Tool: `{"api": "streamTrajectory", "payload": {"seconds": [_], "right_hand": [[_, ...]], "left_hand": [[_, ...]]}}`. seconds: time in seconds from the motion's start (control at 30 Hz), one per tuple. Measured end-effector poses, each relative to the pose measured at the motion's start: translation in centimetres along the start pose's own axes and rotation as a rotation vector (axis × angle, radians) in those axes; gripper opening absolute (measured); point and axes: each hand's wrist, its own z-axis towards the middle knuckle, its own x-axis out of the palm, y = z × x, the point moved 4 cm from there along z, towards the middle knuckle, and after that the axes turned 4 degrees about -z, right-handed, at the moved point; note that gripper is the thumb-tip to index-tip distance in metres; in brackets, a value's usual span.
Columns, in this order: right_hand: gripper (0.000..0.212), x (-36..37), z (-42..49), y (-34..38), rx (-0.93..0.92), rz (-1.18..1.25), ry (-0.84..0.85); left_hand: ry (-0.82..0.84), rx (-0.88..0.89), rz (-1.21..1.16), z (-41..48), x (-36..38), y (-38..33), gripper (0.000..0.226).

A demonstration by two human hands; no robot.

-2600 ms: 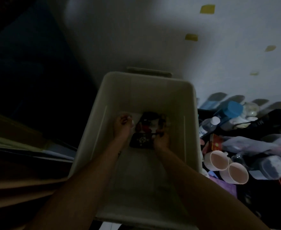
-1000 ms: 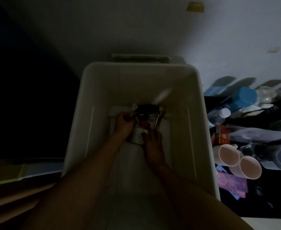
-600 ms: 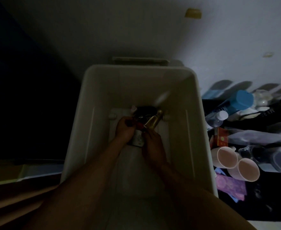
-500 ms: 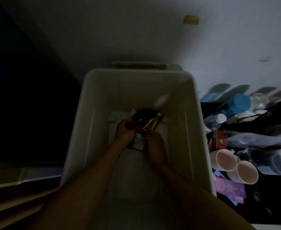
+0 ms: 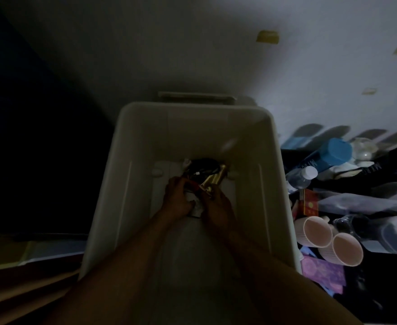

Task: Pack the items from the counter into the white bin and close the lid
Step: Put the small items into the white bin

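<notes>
The white bin [image 5: 279,184] stands open in the middle of a dim scene. Both of my arms reach down to its floor. My left hand [image 5: 177,199] and my right hand [image 5: 217,207] are side by side, fingers curled around a small pile at the far end. In the pile I make out a gold bottle [image 5: 212,180], a black cable bundle [image 5: 202,166] and a pale packet [image 5: 196,209] between the hands. My right hand's fingers touch the gold bottle's base. What my left hand grips is too dark to name.
The counter to the right is crowded: two pink cups [image 5: 331,240], a blue-capped bottle [image 5: 326,157], a clear water bottle [image 5: 301,175], a red box [image 5: 310,202], plastic bags [image 5: 357,202] and a purple packet [image 5: 321,273]. A pale lid edge [image 5: 196,96] shows behind the bin.
The gold bottle came into sight in the pile and now lies tilted toward the far right. Both hands stayed on the bin floor, closing together around the items.
</notes>
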Motion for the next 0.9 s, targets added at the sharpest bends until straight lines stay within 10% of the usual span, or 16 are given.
{"api": "streamTrajectory", "payload": {"seconds": [0.4,0.9], "right_hand": [[0.068,1.2,0.1,-0.4,-0.048,-0.375,0.144],[0.056,0.0,-0.3,1.3,0.053,-0.249,0.075]], "left_hand": [[0.043,0.169,0.098,-0.9,0.9,1.3,0.107],[0.097,0.129,0.146,-1.1,1.6,1.4,0.116]]}}
